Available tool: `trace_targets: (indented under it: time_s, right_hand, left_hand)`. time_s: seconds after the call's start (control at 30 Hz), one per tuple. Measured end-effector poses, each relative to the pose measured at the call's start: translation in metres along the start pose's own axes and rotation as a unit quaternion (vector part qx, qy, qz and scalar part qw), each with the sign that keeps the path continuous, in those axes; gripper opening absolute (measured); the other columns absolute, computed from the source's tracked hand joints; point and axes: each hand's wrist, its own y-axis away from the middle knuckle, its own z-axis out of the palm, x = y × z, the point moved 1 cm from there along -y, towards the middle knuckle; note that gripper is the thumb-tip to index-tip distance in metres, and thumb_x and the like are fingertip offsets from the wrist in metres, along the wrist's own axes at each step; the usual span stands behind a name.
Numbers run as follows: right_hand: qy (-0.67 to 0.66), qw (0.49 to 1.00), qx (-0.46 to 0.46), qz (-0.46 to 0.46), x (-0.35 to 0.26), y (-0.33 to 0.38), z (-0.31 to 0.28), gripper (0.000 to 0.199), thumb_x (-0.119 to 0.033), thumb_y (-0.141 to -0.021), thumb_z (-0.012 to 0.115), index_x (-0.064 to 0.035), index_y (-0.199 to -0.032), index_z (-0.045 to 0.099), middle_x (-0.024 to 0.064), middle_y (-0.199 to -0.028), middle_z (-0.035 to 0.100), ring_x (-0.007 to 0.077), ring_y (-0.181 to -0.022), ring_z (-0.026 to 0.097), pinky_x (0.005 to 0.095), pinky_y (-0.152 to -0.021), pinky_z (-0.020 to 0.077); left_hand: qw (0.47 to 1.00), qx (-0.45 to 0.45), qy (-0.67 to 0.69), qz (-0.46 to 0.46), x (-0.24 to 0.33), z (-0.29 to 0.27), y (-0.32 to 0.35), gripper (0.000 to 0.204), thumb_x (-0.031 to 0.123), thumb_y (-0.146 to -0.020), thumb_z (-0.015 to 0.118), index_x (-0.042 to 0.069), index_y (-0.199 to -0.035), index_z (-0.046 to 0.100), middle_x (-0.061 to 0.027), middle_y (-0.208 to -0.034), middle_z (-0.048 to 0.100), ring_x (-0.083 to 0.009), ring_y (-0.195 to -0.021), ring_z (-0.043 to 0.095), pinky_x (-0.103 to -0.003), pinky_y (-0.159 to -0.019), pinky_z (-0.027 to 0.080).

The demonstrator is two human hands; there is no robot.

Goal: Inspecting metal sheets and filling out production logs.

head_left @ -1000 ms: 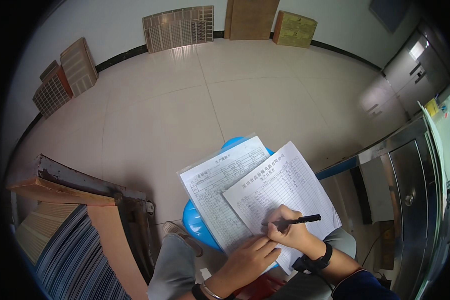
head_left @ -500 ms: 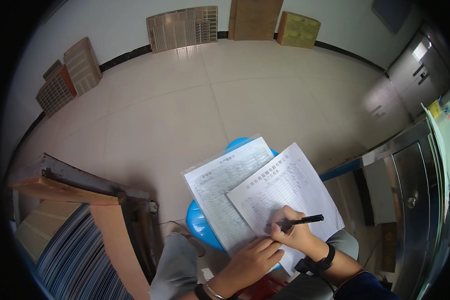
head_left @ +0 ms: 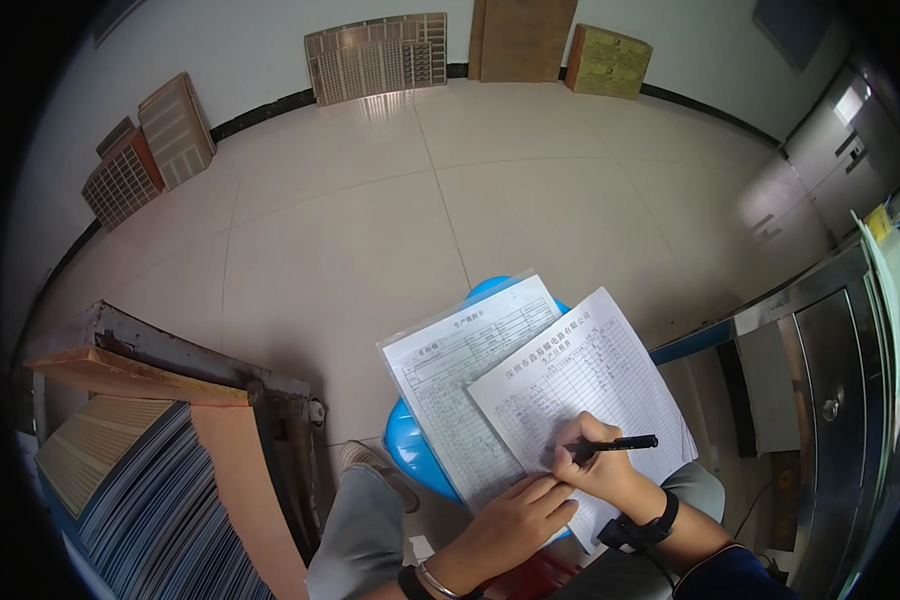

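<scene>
My right hand [head_left: 602, 473] grips a black pen [head_left: 632, 443], its fingers bent low over a printed form sheet [head_left: 610, 370] with a ruled table and handwriting. The pen's writing end is hidden by my fingers. My left hand [head_left: 518, 525] lies flat on the lower edge of the papers, fingertips close to my right hand, holding nothing. Partly under the form is a second printed sheet [head_left: 450, 400] in a clear sleeve. Both rest over a blue stool [head_left: 418, 458], in front of my knees.
At the lower left stands a rack [head_left: 185, 375] packed with many thin upright panels [head_left: 160, 510]. A metal cabinet [head_left: 832, 370] with a round lock is on the right, papers beside it. Patterned boards [head_left: 378, 62] and a yellow block [head_left: 610, 62] lean on the far wall.
The whole scene sits slightly farther right in the picture. My right hand stays on the pen over the form, and my left hand still rests on the papers.
</scene>
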Motion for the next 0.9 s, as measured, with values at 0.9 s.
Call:
trace_targets:
  time_s: [0.9]
  right_hand:
    - [-0.016,1.0,0.01,0.019,0.0039,0.0015,0.0,0.015,-0.01,-0.071,0.065,-0.0039,-0.068,0.051,0.0035,-0.054,0.052,0.0085,-0.047,0.05,0.0224,-0.043,0.0398]
  left_hand:
    - [1.0,-0.013,-0.003,0.005,-0.0018,-0.0002,0.0003,0.022,0.012,-0.077,0.057,0.004,-0.097,0.061,-0.0066,-0.102,0.057,-0.0196,-0.098,0.054,-0.031,-0.087,0.046]
